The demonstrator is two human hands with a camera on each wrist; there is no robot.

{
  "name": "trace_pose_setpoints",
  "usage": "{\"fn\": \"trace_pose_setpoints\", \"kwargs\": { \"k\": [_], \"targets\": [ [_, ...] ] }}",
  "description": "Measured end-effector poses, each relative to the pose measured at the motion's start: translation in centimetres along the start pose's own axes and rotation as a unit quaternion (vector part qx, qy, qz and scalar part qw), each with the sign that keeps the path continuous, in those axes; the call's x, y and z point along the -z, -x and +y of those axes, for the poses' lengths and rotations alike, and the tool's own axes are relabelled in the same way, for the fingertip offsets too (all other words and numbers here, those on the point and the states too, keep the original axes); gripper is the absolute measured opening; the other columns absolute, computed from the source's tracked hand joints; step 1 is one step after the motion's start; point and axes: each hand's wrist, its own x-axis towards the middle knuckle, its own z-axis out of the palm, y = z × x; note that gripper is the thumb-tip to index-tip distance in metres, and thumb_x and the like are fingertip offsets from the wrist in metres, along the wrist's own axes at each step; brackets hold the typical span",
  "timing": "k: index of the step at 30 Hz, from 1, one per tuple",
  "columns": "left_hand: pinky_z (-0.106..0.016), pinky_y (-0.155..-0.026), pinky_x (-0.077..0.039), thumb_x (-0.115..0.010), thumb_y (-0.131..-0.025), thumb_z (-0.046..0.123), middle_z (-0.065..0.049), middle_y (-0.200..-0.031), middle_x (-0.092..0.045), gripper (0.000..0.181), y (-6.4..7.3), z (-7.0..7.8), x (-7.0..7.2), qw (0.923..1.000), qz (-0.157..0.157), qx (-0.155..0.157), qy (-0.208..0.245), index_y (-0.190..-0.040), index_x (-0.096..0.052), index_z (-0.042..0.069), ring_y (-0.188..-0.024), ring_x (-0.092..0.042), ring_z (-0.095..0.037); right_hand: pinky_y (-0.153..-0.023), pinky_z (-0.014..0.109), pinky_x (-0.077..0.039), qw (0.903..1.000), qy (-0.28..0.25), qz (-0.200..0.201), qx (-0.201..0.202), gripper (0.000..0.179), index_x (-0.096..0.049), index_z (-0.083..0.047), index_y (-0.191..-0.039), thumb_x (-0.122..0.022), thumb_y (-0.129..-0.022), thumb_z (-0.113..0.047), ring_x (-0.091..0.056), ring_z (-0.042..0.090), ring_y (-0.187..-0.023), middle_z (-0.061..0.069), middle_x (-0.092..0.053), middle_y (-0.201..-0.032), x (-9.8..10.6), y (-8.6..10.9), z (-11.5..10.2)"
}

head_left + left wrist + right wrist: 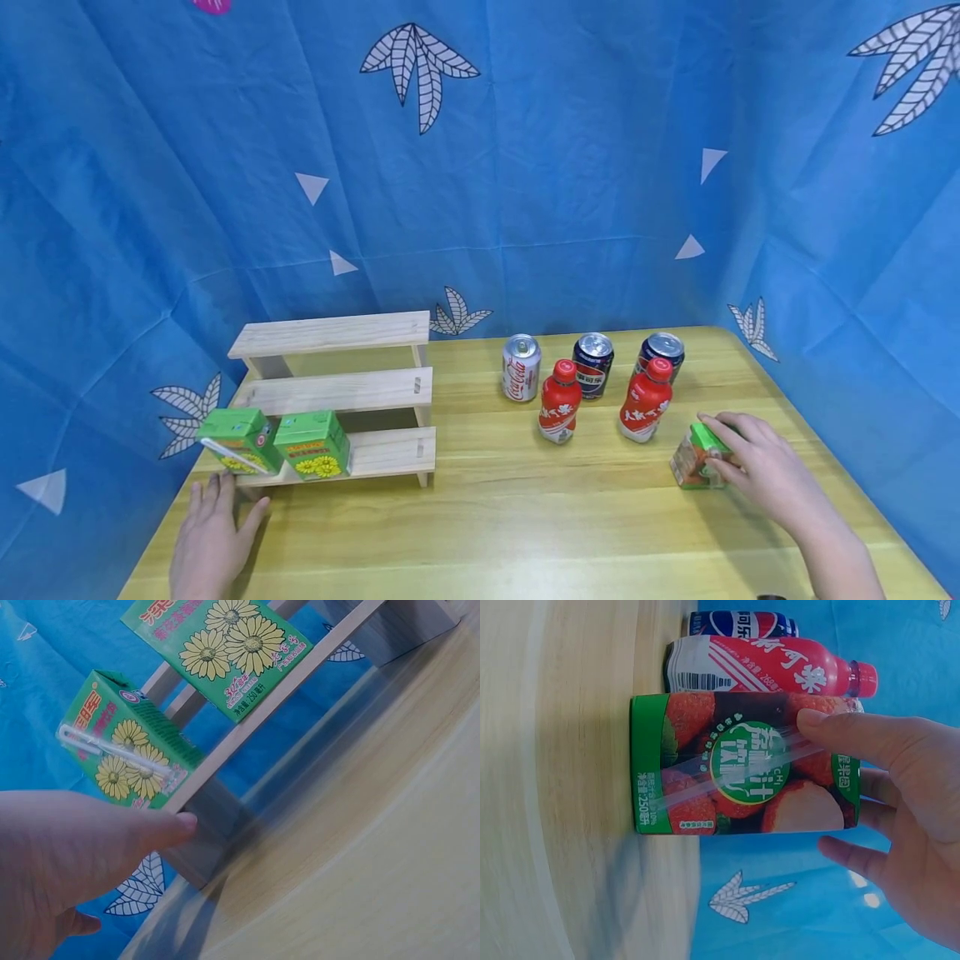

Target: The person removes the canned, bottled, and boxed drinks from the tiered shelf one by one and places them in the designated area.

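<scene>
- The right hand [765,467] grips a green-and-red juice carton printed with fruit [693,458], thumb on one broad face and fingertips beyond it; the carton is upright at the right side of the yellowish wooden table [525,525]. Whether its base touches the wood, I cannot tell.
- The grip sits near the carton's top, so the base might swing or tilt if the fingers loosen; squeezing hard could dent the card walls.
- The clear straw on its front runs close under the thumb and might be rubbed loose.
- The nearer red-and-white plastic bottle [645,404] stands beyond the carton, with a dark blue can [663,346] close behind; a sideways sweep could knock the bottle into the can.
- The left hand [210,537] holds nothing, its fingers loosely spread beside the left end of the pale wooden three-step shelf [390,454]; firm contact is unclear.
- A nudge there could shift the shelf or tip the green, yellow-flowered carton with a white straw [232,442], which stands at the lowest board's left end.
- Its plainer-fronted green twin [315,446] stands just beside, so a push rightward might move both.
</scene>
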Motion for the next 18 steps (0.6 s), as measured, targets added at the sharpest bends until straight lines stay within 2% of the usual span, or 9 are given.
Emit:
{"fn": "trace_pose_setpoints", "kwargs": {
  "k": [8,15,18],
  "targets": [
    [-0.069,-0.116,-0.009,-0.042,-0.099,0.056,-0.041,-0.152,-0.009,0.090,0.0,-0.1,-0.1,1.0000,-0.004,-0.003,0.001,-0.149,-0.014,-0.013,-0.144,0.005,-0.054,-0.085,0.063,-0.047,0.9994,-0.010,-0.006,-0.031,0.071,-0.055,-0.008,-0.136,-0.083,-0.072,-0.019,-0.053,0.041,-0.106,0.020,-0.057,-0.122,0.5,-0.1,-0.7],
    [-0.069,-0.115,-0.010,-0.042,-0.099,0.056,-0.041,-0.152,-0.010,0.090,0.0,-0.2,-0.1,1.0000,0.002,-0.006,0.002,-0.149,-0.014,-0.013,-0.144,0.004,-0.054,-0.082,0.061,-0.049,0.9985,-0.010,0.054,0.001,0.068,-0.059,-0.008,-0.130,-0.085,-0.067,-0.018,-0.056,0.038,-0.103,0.017,-0.059,-0.118,1.1,-0.7,-1.7],
    [-0.069,-0.115,-0.010,-0.043,-0.099,0.055,-0.041,-0.152,-0.011,0.088,0.1,-0.2,-0.2,0.9999,0.011,-0.010,0.004,-0.149,-0.015,-0.013,-0.144,0.003,-0.054,-0.080,0.059,-0.050,0.9971,-0.008,0.073,0.018,0.067,-0.060,-0.010,-0.130,-0.084,-0.069,-0.019,-0.057,0.037,-0.101,0.015,-0.059,-0.117,1.4,-0.9,-2.3]
  ]
}}
